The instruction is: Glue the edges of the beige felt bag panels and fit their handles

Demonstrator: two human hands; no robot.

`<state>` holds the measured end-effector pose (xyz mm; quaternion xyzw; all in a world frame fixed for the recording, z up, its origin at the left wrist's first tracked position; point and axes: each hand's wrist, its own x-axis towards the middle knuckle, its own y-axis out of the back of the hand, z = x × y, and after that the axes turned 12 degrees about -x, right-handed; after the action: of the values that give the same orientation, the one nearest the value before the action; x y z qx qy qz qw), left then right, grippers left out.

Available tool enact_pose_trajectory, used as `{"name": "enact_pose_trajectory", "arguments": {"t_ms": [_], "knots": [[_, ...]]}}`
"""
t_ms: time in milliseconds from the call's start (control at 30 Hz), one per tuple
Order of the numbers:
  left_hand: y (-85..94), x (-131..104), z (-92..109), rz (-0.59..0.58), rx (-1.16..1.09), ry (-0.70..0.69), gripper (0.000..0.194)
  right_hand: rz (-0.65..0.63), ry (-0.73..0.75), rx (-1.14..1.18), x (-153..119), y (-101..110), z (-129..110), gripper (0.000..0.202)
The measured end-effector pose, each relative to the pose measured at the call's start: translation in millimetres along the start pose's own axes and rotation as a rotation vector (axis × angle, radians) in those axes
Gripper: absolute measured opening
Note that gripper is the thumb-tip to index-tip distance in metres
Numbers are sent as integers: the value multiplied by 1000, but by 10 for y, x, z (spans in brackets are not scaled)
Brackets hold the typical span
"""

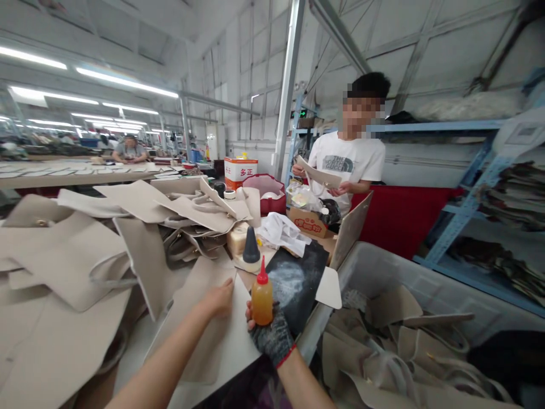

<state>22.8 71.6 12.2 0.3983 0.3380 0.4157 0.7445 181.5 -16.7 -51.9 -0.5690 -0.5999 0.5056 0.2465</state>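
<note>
Two hands at the table: right hand [269, 335], in a grey knit glove, is wrapped around an orange glue bottle [261, 296] with a red nozzle, upright, just left of the black mat [298, 278]. Left hand [219, 298] lies flat and open on a beige panel [221, 335] beside the bottle, gripping nothing. Beyond the mat, a person in a white shirt [347, 165] holds another beige piece.

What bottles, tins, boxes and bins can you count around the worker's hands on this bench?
Squeeze bottle with red cap, in the gloved right hand: 1
Black-nozzled bottle: 1
Red and white tin: 1
Cardboard box: 1
Grey plastic bin: 1
Total: 5
The left hand rests on a beige panel.
</note>
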Motion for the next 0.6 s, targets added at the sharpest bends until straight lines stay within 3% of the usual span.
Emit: {"name": "enact_pose_trajectory", "arguments": {"t_ms": [100, 200, 300, 400, 500, 600], "knots": [[62, 90, 21, 3, -54, -7, 76, 61, -12, -33, -32, -102, -26, 43], [185, 7, 10, 41, -73, -20, 65, 98, -25, -51, -61, -185, -40, 48], [372, -262, -110, 157, -25, 49, 59, 90, -15, -65, -95, -223, -49, 49], [531, -647, -325, 283, 31, 222, 66, 102, -13, -85, -116, -223, -44, 47], [586, -1011, -491, 254, 0, 344, 62, 117, -5, -89, -91, -170, -5, 42], [662, -1238, -463, 277, -82, 280, 52, 74, 35, -135, -34, -64, 41, 38]]}}
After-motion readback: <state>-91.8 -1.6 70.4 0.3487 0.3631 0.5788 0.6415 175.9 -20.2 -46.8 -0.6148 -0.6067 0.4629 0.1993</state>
